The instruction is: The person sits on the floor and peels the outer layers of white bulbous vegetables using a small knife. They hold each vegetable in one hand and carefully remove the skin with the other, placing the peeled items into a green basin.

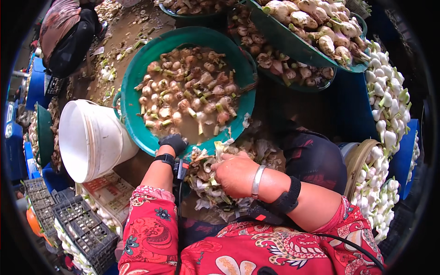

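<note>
Before me stands a large green plastic basin of muddy water, with many unpeeled garlic bulbs floating in it. My left hand, in a black glove, is at the basin's near rim beside the water; its fingers are mostly hidden, so any hold is unclear. Bare and curled, my right hand is over a heap of garlic skins and leaf scraps just outside the near rim. Pale scraps touch its fingertips, but what lies inside the fingers is hidden.
A white plastic bucket leans left of the basin. At upper right, a tilted green basin holds dirty garlic. Cleaned bulbs are heaped at far right, above a filled bucket. Black crates stand lower left; another person is at upper left.
</note>
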A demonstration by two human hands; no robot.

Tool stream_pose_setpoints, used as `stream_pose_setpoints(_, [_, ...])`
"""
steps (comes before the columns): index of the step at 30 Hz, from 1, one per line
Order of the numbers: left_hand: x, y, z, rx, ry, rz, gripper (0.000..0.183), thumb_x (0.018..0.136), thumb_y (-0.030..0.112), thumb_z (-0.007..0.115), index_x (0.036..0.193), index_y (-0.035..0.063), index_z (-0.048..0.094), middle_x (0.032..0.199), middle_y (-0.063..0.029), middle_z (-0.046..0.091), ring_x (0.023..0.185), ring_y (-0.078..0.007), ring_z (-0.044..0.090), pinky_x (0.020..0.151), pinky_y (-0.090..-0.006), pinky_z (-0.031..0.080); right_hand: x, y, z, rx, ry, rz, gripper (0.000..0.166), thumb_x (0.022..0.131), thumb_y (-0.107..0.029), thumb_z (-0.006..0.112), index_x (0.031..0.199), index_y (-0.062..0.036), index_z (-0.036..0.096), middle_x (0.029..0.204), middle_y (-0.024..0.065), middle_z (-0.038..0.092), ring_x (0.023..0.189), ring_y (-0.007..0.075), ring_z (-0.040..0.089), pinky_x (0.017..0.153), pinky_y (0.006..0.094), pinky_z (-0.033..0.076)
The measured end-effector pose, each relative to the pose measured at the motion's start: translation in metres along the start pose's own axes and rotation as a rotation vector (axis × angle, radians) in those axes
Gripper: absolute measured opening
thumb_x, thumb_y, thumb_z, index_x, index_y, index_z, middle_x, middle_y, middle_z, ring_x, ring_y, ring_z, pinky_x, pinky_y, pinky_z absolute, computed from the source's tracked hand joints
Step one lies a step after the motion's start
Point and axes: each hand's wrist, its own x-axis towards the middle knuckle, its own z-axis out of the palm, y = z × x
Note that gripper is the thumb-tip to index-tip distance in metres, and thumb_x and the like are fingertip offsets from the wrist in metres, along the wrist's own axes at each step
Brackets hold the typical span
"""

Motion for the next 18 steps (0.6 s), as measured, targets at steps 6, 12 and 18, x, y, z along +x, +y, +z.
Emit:
stream_pose_setpoints(6, [-0.005,-0.031,-0.005,-0.102,0.21,0.084,0.032,0.08,0.028,0.059,0.102,0.0063,0.067,0.103,-0.0172,0.066,0.097,-0.0304,0.064,0.082,-0.0378,0.049,0.01,0.003,-0.011,0.075,-0.058,0.063,0.018,0.067,-0.007,0.057,0.083,-0.0059,0.066,0.073,0.0164,0.062,0.074,0.0362,0.063,0.065,0.0468,0.049])
stream_pose_setpoints(12, [-0.135,-0.009,-0.078,-1.151,0.123,0.428,0.011,0.076,0.004,0.055,0.084,0.003,0.063,0.07,0.0002,0.058,0.061,-0.0072,0.048,0.056,-0.0242,0.04,0.029,0.007,-0.009,0.308,0.688,0.033,0.051,0.069,-0.002,0.058,0.12,-0.0041,0.054,0.103,0.0222,0.06,0.094,0.0373,0.059,0.079,0.0438,0.049])
stream_pose_setpoints(18, [-0.245,0.015,-0.092,-1.788,0.146,0.642,0.028,0.089,0.012,0.057,0.115,0.0007,0.059,0.104,-0.0085,0.064,0.097,-0.0166,0.061,0.088,-0.0324,0.049,0.037,-0.004,-0.02,1.202,0.518,-0.095,0.054,0.072,0.01,0.066,0.122,-0.0049,0.052,0.102,-0.0005,0.06,0.092,0.0068,0.059,0.08,0.0236,0.05])
